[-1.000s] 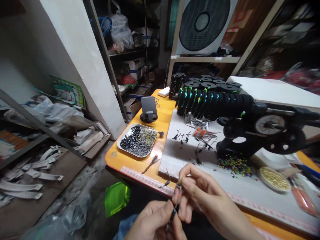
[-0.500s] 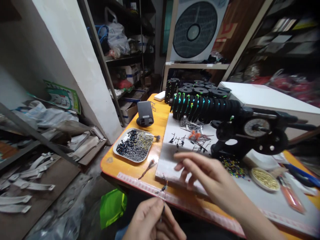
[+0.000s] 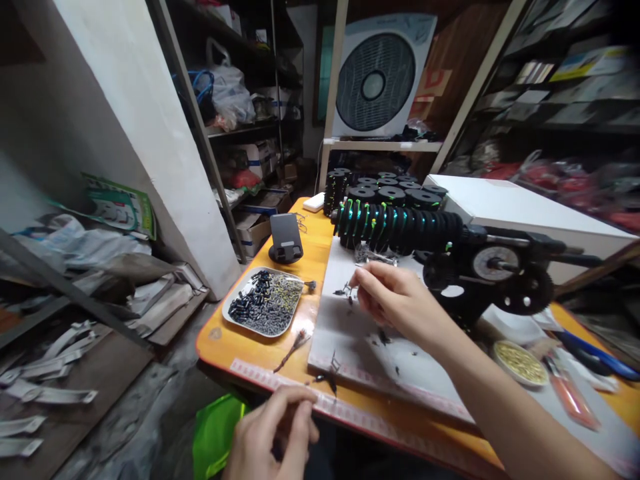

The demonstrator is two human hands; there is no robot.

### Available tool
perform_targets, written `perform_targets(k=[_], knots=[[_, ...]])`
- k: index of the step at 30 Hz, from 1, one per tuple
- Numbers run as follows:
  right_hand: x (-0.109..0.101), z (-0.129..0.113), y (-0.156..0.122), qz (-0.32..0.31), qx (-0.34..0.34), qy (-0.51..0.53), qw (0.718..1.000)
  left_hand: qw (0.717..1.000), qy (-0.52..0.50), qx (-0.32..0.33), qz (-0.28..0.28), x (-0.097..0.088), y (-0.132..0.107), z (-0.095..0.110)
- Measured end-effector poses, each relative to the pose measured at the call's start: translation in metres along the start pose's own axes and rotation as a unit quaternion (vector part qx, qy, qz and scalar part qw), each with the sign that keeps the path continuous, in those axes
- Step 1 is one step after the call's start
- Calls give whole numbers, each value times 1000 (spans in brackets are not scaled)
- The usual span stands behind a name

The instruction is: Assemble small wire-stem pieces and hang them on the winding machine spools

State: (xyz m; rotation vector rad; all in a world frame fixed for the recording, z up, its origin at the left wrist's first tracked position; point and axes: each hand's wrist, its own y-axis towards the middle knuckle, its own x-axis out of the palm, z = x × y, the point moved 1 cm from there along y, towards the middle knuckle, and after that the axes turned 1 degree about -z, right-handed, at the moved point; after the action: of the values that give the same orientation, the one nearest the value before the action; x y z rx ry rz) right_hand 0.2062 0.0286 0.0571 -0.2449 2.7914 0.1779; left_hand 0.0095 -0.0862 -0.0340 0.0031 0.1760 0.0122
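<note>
- Grey mat (image 3: 360,347), flat and matte, lies on the glossy orange desk (image 3: 313,257); small black parts (image 3: 349,291) with thin wire legs are scattered over it.
- Right hand (image 3: 395,300) reaches over the mat's far end, fingertips (image 3: 363,280) bunched just above those parts; I cannot tell whether its grip is closed on one or only touching.
- Left hand (image 3: 273,437) hangs low at the desk's near edge, off the top. Its grip is closed, thumb pressed to the bent forefinger, and anything held there is too thin to make out.
- Oval metal tray (image 3: 227,317), shiny at the rim, sits left of the mat, heaped with short black and yellowish cylinders.
- Black ribbed spools (image 3: 400,227), round and flat, are threaded in a row on a bar, some edged in green; more stand stacked behind.
- Black winder (image 3: 500,273) with toothed wheels and a round dial stands right of the reaching hand.
- Small round dish (image 3: 496,353) holds brass-coloured grains.
- Dark phone stand (image 3: 286,237) is upright behind the tray.
- Pale measuring tape (image 3: 280,380) runs along the desk's front edge.
</note>
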Motion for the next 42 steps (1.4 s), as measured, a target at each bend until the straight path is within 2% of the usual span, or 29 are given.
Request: perform_targets(k=[1,3,4,6,8,9,12,15,17,21,23,25,27,29,31,33,35,42], knots=[[-2,-2,-8,-17,5,25,1000,999,-19,26,26,3,4,11],[-5,-7,-24,-50,16,71,996,996,-30,77,38,14,15,35],[-6,-10,-30,-62,20,88,994,995,-15,98,14,22,20,47],[-8,-15,-40,-81,28,129,988,988,11,123,-90,38,29,65],[-9,-18,-46,-93,45,191,976,980,2,116,-160,52,35,75],[-9,-19,-47,-95,59,230,967,980,-9,101,-173,56,36,76],[-7,-17,-47,-90,105,317,938,978,-65,52,-189,64,37,69],[-1,-11,-45,-91,129,352,923,944,-218,15,-249,65,36,59],[3,-9,-43,-100,135,368,914,924,-284,-8,-255,62,36,57],[7,-9,-41,-126,138,381,905,953,-214,6,-213,55,43,63],[8,-9,-40,-125,143,392,900,951,-210,5,-227,55,46,63],[9,-6,-40,-118,151,409,892,915,-286,-34,-282,61,46,55],[11,-2,-41,-113,163,426,883,846,-408,-82,-333,69,41,42],[12,2,-42,-110,173,439,875,786,-502,-119,-341,75,32,26],[12,4,-42,-107,179,445,871,762,-530,-165,-333,78,22,13],[12,5,-42,-105,179,448,870,758,-524,-216,-324,75,12,5],[10,5,-41,-104,178,449,870,765,-503,-252,-312,69,5,2],[11,6,-42,-100,177,446,871,797,-433,-287,-309,50,-5,-2]])
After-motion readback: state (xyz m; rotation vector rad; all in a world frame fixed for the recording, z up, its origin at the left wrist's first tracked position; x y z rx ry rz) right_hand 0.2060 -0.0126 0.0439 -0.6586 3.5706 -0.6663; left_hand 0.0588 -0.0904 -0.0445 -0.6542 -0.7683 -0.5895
